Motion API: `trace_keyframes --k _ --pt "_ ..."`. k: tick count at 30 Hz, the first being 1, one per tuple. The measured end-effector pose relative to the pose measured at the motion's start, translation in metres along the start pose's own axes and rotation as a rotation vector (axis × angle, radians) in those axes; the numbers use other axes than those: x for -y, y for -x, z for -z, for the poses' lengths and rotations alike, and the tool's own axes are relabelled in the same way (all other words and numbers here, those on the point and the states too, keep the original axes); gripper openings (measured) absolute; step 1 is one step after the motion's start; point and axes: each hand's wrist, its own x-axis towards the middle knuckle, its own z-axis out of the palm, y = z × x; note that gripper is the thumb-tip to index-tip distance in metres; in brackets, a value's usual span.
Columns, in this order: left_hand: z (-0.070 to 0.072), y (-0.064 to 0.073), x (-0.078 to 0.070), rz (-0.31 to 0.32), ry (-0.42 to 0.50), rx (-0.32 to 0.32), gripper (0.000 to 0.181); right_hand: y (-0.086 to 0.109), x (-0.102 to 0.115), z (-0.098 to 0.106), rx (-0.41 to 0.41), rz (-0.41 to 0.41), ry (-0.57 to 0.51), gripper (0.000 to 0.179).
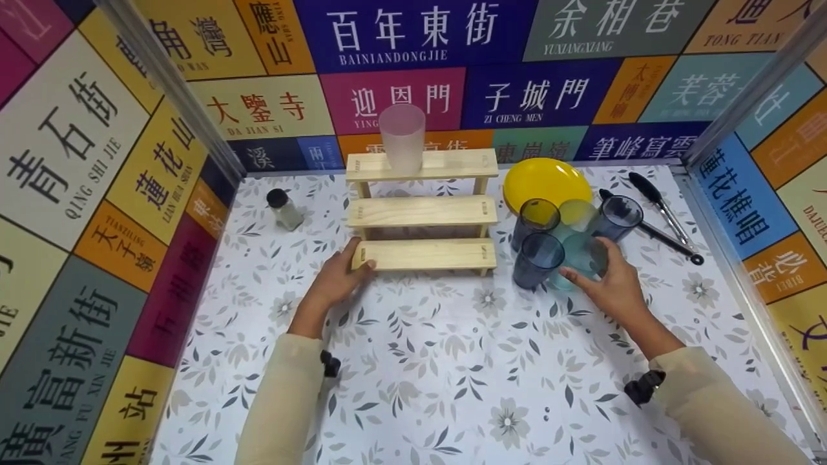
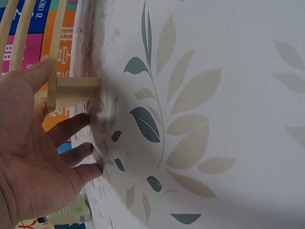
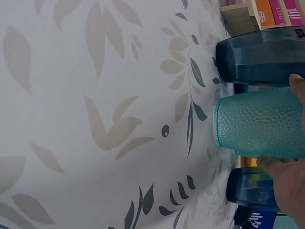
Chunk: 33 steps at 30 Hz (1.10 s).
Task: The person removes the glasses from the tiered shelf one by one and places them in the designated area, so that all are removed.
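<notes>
A three-step wooden display rack [image 1: 423, 255] stands near the back wall, with a frosted pale pink cup [image 1: 402, 139] upright on its top step. My left hand [image 1: 339, 278] pinches the left end of the lowest step between thumb and forefinger; the other fingers are spread in the left wrist view. To the right, my right hand [image 1: 614, 284] has its thumb and fingers around a teal cup [image 3: 259, 124] with a dimpled surface. Dark blue cups [image 1: 539, 258] crowd close about it, and a pale greenish cup [image 1: 577, 215] is right behind.
A yellow plate [image 1: 549, 184] lies behind the cups. Black-tipped tongs [image 1: 660, 208] and a black-handled utensil [image 1: 672, 243] lie to their right. A small black-capped jar [image 1: 284, 210] is left of the rack. Sign-covered walls [image 1: 413, 39] bound the back and sides.
</notes>
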Motion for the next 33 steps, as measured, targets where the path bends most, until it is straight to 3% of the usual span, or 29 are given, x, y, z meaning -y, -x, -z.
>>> trace_keyframes --k 6,16,26,33 --pt "0.001 0.001 0.0 0.003 -0.002 0.007 0.076 -0.003 0.002 0.004 0.053 -0.032 0.014 0.117" --pt "0.002 0.002 -0.002 0.032 -0.01 0.018 0.076 -0.004 0.002 0.006 0.068 -0.062 0.012 0.124" --pt "0.001 0.0 -0.002 0.073 0.008 0.019 0.082 -0.001 0.004 0.012 0.049 -0.016 -0.007 0.123" --pt "0.0 0.001 -0.001 0.052 -0.004 0.012 0.079 -0.002 0.008 0.02 0.042 0.009 -0.081 0.119"
